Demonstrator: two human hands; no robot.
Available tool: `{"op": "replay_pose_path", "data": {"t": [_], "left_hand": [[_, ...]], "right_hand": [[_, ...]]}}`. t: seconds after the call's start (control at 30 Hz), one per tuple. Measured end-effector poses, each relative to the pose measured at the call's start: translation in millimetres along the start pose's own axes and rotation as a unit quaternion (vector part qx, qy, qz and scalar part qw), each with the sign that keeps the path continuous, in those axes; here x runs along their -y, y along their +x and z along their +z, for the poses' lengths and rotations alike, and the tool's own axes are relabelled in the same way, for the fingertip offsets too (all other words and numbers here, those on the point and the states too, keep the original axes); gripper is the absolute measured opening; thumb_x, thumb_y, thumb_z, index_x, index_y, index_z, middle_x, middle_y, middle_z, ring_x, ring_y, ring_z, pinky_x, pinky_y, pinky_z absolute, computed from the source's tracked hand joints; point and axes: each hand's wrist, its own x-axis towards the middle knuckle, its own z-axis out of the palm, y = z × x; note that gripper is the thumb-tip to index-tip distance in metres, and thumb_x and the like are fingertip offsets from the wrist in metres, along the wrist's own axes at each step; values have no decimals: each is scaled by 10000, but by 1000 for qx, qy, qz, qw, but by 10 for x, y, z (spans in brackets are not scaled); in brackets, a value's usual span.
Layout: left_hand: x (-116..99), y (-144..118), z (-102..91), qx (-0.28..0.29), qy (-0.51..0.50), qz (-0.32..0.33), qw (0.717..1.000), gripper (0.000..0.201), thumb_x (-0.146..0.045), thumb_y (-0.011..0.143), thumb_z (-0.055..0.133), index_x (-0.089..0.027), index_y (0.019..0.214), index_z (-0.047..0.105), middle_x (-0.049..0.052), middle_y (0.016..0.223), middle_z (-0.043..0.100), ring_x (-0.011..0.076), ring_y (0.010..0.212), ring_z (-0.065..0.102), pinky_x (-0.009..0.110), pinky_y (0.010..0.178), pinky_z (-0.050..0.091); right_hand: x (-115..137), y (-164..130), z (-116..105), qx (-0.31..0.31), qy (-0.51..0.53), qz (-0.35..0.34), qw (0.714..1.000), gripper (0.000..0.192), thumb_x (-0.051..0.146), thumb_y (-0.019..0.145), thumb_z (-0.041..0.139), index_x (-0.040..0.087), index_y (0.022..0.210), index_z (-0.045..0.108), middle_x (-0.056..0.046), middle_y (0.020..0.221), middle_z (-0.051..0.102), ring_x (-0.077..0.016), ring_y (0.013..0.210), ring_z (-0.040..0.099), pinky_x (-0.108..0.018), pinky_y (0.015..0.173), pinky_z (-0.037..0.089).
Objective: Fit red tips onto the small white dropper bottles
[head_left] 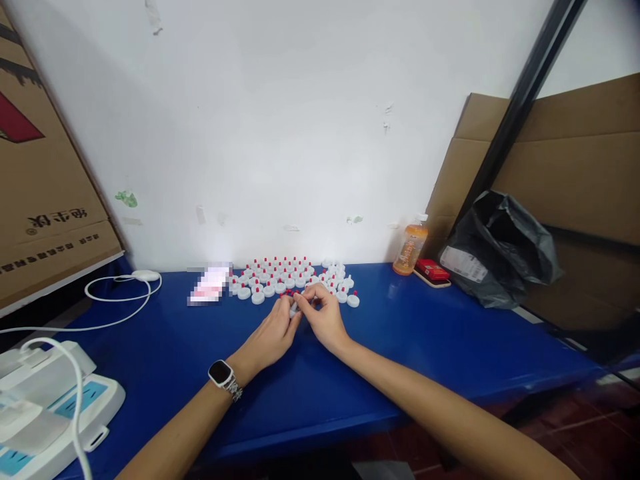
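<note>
Both hands meet mid-worktop [425, 333]: the left hand [273, 337] pinches a small white cap [293, 310], while the right hand [325, 317] closes fingertips on its other end. Rows of red-tipped caps [290, 277] crowd just behind, against the wall. Open blue surface lies either side; an orange bottle [410, 248] and black bag [500, 247] stand right.

White caps [295, 277] with red tips lie on a blue table [425, 333], beside an orange bottle [410, 249].

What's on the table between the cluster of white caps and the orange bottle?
Nothing: in the head view, bare blue table runs from the white caps to the orange bottle.
</note>
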Motion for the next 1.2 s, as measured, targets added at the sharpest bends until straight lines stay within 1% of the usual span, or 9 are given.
{"op": "replay_pose_path", "data": {"t": [0.1, 0.27, 0.37, 0.47, 0.53, 0.63, 0.77, 1.0, 1.2], "left_hand": [[19, -1, 8, -1, -12, 9, 1000, 356, -351, 1010, 333, -161, 1306, 388, 178, 1275, 536, 258, 1215, 543, 490, 1042, 442], [-6, 3, 23, -7, -8, -6, 1000, 623, -392, 1006, 360, -163, 1527, 105, 219, 1559, 288, 300, 1446, 328, 517, 1144, 337], [-62, 24, 27, 4, -2, -10, 1000, 681, -421, 996, 389, -190, 1550, 67, 204, 1513, 369, 309, 1386, 418, 501, 1097, 393], [-79, 51, 41, 6, -1, -27, 1000, 757, -458, 965, 453, -215, 1559, 52, 146, 1304, 541, 249, 1081, 620, 420, 934, 514], [-57, 66, 58, 12, 3, -31, 999, 760, -467, 950, 477, -230, 1558, 85, 95, 1169, 575, 193, 884, 623, 363, 815, 542], [-16, 91, 77, 19, 11, -11, 1000, 644, -445, 956, 459, -240, 1521, 226, 63, 1086, 568, 170, 825, 583, 333, 773, 532], [-15, 151, 71, 41, 26, 11, 999, 474, -428, 965, 429, -231, 1396, 416, 51, 990, 576, 187, 832, 583, 332, 757, 510], [4, 225, 78, 66, 38, -16, 997, 313, -379, 966, 401, -242, 1230, 499, 17, 900, 568, 163, 726, 568, 300, 654, 453], [35, 252, 88, 66, 21, -35, 997, 255, -350, 963, 400, -238, 1171, 496, 5, 876, 546, 151, 702, 546, 290, 621, 424]], "right_hand": [[-3, 16, 12, 15, 17, 7, 1000, 243, 367, 856, 635, 201, 691, 570, 1, 752, 563, -135, 709, 514, -261, 648, 430], [29, 84, -51, 78, 67, 46, 994, 226, 384, 826, 649, 206, 737, 543, 29, 663, 549, -117, 591, 485, -255, 575, 413], [62, 189, -195, 155, 56, 57, 985, 220, 376, 802, 658, 211, 758, 519, 39, 637, 557, -112, 560, 495, -244, 548, 414], [42, 448, -408, 169, 8, 35, 985, 186, 361, 813, 631, 203, 774, 542, 26, 655, 597, -113, 572, 531, -242, 563, 429], [-35, 722, -555, 118, -49, 20, 992, 158, 338, 816, 615, 198, 784, 550, 17, 661, 618, -118, 579, 553, -241, 563, 431], [-253, 1183, -701, 66, -196, 11, 978, 80, 254, 795, 609, 187, 771, 574, 0, 686, 646, -126, 625, 590, -239, 608, 443], [-599, 1584, -660, 113, -375, 57, 918, 53, 161, 773, 583, 180, 796, 628, -34, 787, 692, -141, 702, 619, -234, 642, 438], [-901, 1645, -399, 148, -427, 76, 889, 68, 137, 715, 649, 189, 756, 668, -55, 804, 708, -182, 757, 634, -256, 674, 426], [-930, 1766, -570, 129, -434, 85, 888, 220, 341, 888, 524, 202, 912, 693, -62, 877, 728, -178, 806, 647, -263, 730, 441]]}}
